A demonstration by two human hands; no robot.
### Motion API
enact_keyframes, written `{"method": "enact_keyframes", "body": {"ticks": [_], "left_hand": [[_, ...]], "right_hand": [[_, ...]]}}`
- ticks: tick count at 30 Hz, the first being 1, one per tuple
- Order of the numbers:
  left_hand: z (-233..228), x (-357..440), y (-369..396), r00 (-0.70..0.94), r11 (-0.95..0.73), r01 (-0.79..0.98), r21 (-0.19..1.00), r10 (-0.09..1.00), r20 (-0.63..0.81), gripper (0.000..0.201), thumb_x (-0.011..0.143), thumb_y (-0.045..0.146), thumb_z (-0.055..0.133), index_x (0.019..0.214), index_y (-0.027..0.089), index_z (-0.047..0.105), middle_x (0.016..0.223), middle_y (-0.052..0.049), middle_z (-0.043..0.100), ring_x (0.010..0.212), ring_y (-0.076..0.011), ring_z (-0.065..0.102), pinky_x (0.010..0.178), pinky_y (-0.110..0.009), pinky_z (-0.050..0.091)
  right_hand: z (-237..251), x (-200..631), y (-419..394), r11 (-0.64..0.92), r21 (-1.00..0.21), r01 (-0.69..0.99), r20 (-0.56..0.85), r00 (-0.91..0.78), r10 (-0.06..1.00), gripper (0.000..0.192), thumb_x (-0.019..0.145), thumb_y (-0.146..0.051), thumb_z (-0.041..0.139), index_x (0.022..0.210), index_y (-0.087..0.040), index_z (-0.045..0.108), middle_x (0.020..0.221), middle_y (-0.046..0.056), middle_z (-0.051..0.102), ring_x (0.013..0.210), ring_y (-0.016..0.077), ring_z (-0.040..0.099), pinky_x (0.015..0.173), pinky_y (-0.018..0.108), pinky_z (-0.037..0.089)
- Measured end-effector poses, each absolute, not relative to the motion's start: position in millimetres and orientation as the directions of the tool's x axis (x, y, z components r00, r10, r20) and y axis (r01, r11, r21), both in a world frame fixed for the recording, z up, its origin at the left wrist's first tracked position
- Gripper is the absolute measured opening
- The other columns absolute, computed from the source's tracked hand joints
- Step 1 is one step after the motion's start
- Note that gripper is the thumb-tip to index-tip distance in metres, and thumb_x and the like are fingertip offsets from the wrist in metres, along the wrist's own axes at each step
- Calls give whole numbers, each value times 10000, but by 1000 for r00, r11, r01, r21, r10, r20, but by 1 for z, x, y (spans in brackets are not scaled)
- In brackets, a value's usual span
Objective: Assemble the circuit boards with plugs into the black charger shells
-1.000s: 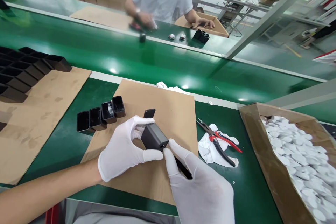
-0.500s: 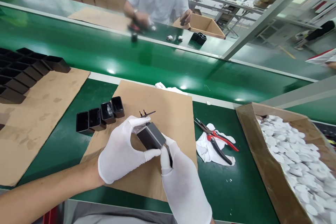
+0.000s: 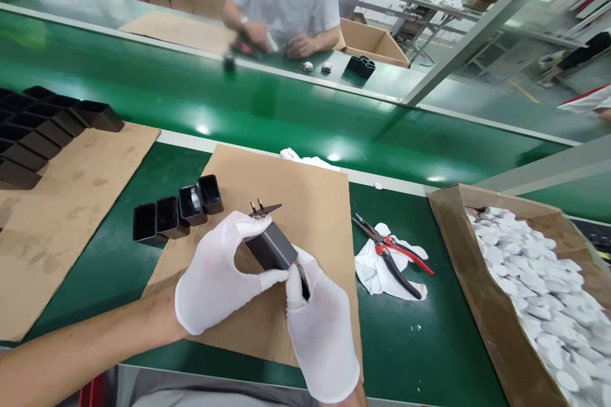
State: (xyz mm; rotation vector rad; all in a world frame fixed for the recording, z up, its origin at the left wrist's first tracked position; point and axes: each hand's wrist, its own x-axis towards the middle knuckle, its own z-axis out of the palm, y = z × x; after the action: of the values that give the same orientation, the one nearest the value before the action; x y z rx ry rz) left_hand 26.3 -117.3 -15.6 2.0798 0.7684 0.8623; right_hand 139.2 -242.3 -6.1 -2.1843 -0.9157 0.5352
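Note:
A black plug adapter housing (image 3: 272, 247) is held tilted above the cardboard sheet. My left hand (image 3: 217, 273), in a white glove, grips it between thumb and fingers. At its far end, a dark end plate with two plug pins (image 3: 256, 206) stands at an angle to the housing. My right hand (image 3: 322, 324), also gloved in white, is closed at the near end, pinching a narrow dark piece (image 3: 304, 285) that meets the housing; its kind is partly hidden by the fingers. Left of my hands, several open black housings (image 3: 168, 217) stand in a row, one with something shiny inside.
Red-and-black pliers (image 3: 386, 248) lie on a white cloth (image 3: 367, 270) at the right. Beyond them is a carton (image 3: 470, 286) full of white pieces. More black housings (image 3: 52, 124) stand on cardboard at the left. Across the green bench, a co-worker (image 3: 284, 6) handles things.
My right hand has shifted slightly left and up, still closed at the housing's near end. The housing stays in my left hand. Across the bench, the co-worker's hands have come closer together.

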Motion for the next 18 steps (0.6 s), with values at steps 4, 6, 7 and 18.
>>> {"method": "enact_keyframes", "body": {"ticks": [4,6,7,18], "left_hand": [[-18,27,-116,594,-571,231,788,724,351,458,801,283,878,1206,227,673,1131,-62,757,1039,-269,772,937,-411,647],[-19,28,-116,593,-577,230,784,722,357,453,805,277,873,1207,231,670,1128,-57,755,1029,-264,773,935,-408,646],[-20,28,-116,594,-580,228,782,719,360,455,805,274,873,1208,229,668,1129,-57,753,1026,-261,772,935,-407,644],[-23,29,-116,612,-579,268,770,719,328,462,810,271,855,1229,224,665,1129,-62,770,1046,-272,778,954,-421,637]], "right_hand": [[-10,140,-240,-493,-746,447,-80,676,733,440,1052,-408,429,1289,-281,777,1051,45,847,838,203,798,803,293,645],[-12,141,-240,-485,-754,443,-79,672,737,441,1053,-410,438,1288,-274,785,1015,49,848,832,208,801,806,292,647],[-14,142,-240,-479,-760,440,-82,666,742,444,1056,-412,438,1291,-271,787,1004,51,848,831,208,801,806,289,647],[-20,144,-241,-464,-781,418,-104,646,756,433,1072,-405,450,1317,-280,784,958,28,835,785,172,765,766,232,616]]}}
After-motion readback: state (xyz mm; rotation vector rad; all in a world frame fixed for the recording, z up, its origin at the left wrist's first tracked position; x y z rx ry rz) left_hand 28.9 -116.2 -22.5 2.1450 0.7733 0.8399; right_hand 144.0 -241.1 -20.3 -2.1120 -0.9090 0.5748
